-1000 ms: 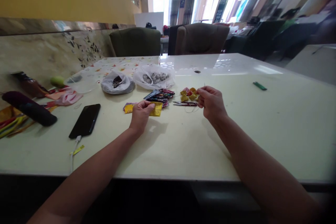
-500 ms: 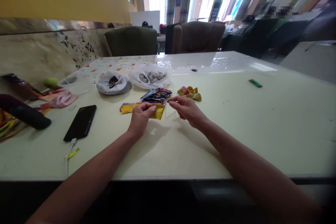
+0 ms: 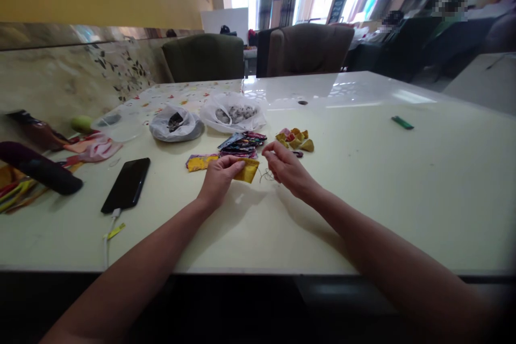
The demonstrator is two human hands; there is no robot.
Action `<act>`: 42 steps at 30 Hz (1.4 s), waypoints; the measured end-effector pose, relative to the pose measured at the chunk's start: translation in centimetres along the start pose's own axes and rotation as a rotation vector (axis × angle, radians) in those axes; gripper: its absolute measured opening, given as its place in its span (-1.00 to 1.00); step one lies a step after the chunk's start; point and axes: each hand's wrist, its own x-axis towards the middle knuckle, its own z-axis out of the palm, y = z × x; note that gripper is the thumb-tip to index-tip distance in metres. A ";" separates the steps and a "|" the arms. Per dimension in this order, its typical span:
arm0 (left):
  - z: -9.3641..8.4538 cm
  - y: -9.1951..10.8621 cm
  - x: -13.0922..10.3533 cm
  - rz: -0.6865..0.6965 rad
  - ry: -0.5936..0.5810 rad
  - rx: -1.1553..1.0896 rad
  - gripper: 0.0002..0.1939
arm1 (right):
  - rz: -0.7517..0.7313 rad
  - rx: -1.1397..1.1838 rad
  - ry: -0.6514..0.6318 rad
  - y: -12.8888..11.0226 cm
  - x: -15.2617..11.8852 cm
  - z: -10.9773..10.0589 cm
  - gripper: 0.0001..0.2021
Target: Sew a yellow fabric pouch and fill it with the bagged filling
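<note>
Head view: your left hand (image 3: pixel 217 178) pinches the yellow fabric piece (image 3: pixel 246 170) between thumb and fingers, the cloth sticking out at 2 o'clock from that grip, low over the table (image 3: pixel 403 183). Your right hand (image 3: pixel 287 168), just at 3 o'clock of the cloth, has its fingertips closed together; whether they grip the thin thread (image 3: pixel 266 176) trailing beneath is too fine to tell. At 12 o'clock lie dark printed fabric pieces (image 3: pixel 242 144) and folded yellow shapes (image 3: pixel 295 140). Farther back, two open plastic bags (image 3: pixel 233 113) hold small lumps, hard to identify.
</note>
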 end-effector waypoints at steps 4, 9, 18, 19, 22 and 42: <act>-0.1 -0.1 0.0 0.031 -0.001 0.063 -0.70 | -0.211 -0.190 0.031 -0.8 -0.2 -0.1 -0.84; -0.1 -0.2 -0.1 0.059 -0.015 0.077 -0.70 | -0.275 -0.276 -0.002 -1.2 -0.5 0.1 -0.87; 0.0 -0.1 -0.2 0.062 -0.034 0.042 -0.71 | -0.261 -0.241 0.009 -0.7 -0.4 0.4 -0.87; 0.1 -0.1 -0.2 0.061 -0.035 0.041 -0.71 | -0.256 -0.240 0.007 -0.7 -0.4 0.4 -0.87; 0.1 -0.1 -0.2 0.062 -0.037 0.042 -0.71 | -0.241 -0.239 0.001 -0.7 -0.4 0.4 -0.88; -0.1 -0.2 -0.2 0.125 -0.046 0.094 -0.70 | -0.082 -0.106 -0.092 -0.2 -0.4 0.4 -0.84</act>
